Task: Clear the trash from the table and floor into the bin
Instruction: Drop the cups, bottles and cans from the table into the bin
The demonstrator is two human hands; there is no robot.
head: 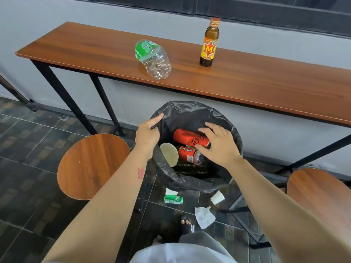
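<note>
Currently your left hand [147, 132] pinches the black liner [190, 114] at the rim of the bin [190, 184]. Your right hand [218, 143] lies spread over a red can [186, 136] inside; grip unclear. Beyond both hands, a crushed clear bottle [153, 59] and an upright brown bottle [209, 44] sit on the table [266, 82].

A round wooden stool [91, 166] stands left before the grey wall [76, 14], another stool [321, 196] right; a dark window frame [247, 8] tops that wall.
</note>
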